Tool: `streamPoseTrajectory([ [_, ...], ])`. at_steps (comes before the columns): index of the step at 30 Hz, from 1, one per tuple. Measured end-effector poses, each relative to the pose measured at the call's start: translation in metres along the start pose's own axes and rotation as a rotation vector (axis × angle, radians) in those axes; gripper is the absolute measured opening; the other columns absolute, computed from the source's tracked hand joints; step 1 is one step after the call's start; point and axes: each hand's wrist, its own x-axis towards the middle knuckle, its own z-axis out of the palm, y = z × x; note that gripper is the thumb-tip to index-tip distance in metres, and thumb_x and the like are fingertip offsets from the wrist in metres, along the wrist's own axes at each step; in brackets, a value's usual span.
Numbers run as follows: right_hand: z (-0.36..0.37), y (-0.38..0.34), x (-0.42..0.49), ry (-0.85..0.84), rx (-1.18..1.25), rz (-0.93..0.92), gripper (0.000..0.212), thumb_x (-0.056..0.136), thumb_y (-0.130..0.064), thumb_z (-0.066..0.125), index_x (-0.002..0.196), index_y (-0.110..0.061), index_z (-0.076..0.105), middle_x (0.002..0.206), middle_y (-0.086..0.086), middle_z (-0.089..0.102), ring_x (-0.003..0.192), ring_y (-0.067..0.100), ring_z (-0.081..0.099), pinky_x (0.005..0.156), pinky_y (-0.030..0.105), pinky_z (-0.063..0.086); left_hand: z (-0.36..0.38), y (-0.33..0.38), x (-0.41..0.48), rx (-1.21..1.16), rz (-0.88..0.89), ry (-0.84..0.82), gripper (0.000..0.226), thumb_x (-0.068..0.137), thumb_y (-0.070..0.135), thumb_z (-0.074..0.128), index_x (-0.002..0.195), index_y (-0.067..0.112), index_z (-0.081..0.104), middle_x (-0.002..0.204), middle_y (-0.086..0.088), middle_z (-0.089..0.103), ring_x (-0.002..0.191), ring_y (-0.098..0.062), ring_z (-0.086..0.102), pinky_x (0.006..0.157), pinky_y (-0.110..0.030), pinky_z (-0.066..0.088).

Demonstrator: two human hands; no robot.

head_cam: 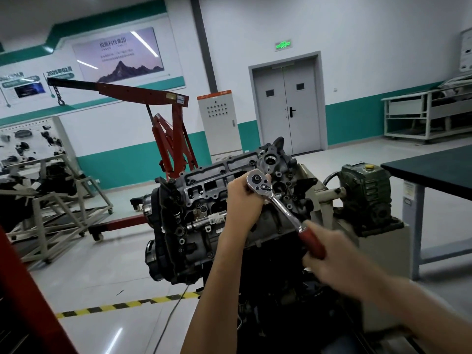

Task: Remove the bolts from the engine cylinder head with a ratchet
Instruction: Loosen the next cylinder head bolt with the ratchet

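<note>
The grey engine cylinder head [204, 185] sits on top of an engine mounted on a stand in the middle of the view. A chrome ratchet [274, 198] with a red handle stands over its right part. My left hand [242, 198] is curled just below the ratchet's round head and holds it there; what sits under the head is hidden by the hand. My right hand [324, 254], blurred, grips the red handle at the lower right. A second chrome tool [207, 222] lies across the front of the head.
A red engine hoist [168, 134] stands behind the engine. A gearbox unit [365, 190] of the stand sits to the right, beside a dark-topped table [434, 172]. Metal frames [51, 213] with parts stand at the left. A yellow-black floor stripe [122, 305] runs in front.
</note>
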Motion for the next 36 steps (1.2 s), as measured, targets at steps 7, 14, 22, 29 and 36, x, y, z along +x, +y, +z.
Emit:
streamPoseTrajectory([
  [7, -0.026, 0.016, 0.016, 0.068, -0.188, -0.049, 0.023, 0.077, -0.007, 0.067, 0.088, -0.020, 0.052, 0.063, 0.002, 0.055, 0.048, 0.011, 0.053, 0.053, 0.027, 0.051, 0.004, 0.001, 0.000, 0.024, 0.016, 0.018, 0.054, 0.086, -0.007, 0.057, 0.051, 0.028, 0.037, 0.045, 0.014, 0.037, 0.049, -0.003, 0.027, 0.051, -0.024, 0.026],
  [14, 0.097, -0.039, -0.007, 0.261, 0.429, 0.140, 0.024, 0.078, -0.005, 0.061, 0.094, -0.017, 0.048, 0.062, 0.002, 0.051, 0.044, 0.003, 0.049, 0.042, 0.010, 0.036, 0.006, -0.003, -0.002, 0.020, 0.039, 0.077, 0.052, 0.090, 0.002, 0.062, 0.055, 0.032, 0.037, 0.048, 0.016, 0.034, 0.056, -0.005, 0.028, 0.053, -0.025, 0.027],
  [22, -0.026, 0.006, 0.011, -0.019, -0.160, -0.042, 0.024, 0.076, -0.002, 0.064, 0.089, -0.017, 0.051, 0.063, 0.005, 0.056, 0.047, 0.016, 0.053, 0.050, 0.028, 0.050, 0.003, -0.004, 0.002, 0.007, 0.012, 0.040, 0.054, 0.086, -0.003, 0.060, 0.050, 0.031, 0.039, 0.045, 0.016, 0.040, 0.051, -0.001, 0.029, 0.052, -0.023, 0.028],
  [29, 0.018, -0.007, -0.005, 0.161, 0.076, -0.008, 0.032, 0.073, -0.002, 0.066, 0.077, -0.027, 0.046, 0.053, -0.002, 0.046, 0.041, 0.006, 0.044, 0.043, 0.013, 0.037, 0.001, -0.002, -0.005, -0.006, 0.014, 0.055, 0.056, 0.088, 0.000, 0.060, 0.048, 0.037, 0.048, 0.046, 0.018, 0.041, 0.049, 0.000, 0.031, 0.050, -0.015, 0.028],
  [36, 0.100, -0.052, -0.006, 0.274, 0.492, 0.138, 0.024, 0.076, -0.001, 0.060, 0.084, -0.020, 0.047, 0.056, -0.002, 0.046, 0.041, 0.004, 0.046, 0.040, 0.008, 0.033, 0.001, 0.002, -0.008, 0.003, 0.042, 0.079, 0.049, 0.092, 0.013, 0.062, 0.056, 0.029, 0.033, 0.048, 0.015, 0.033, 0.050, -0.001, 0.026, 0.049, -0.014, 0.025],
])
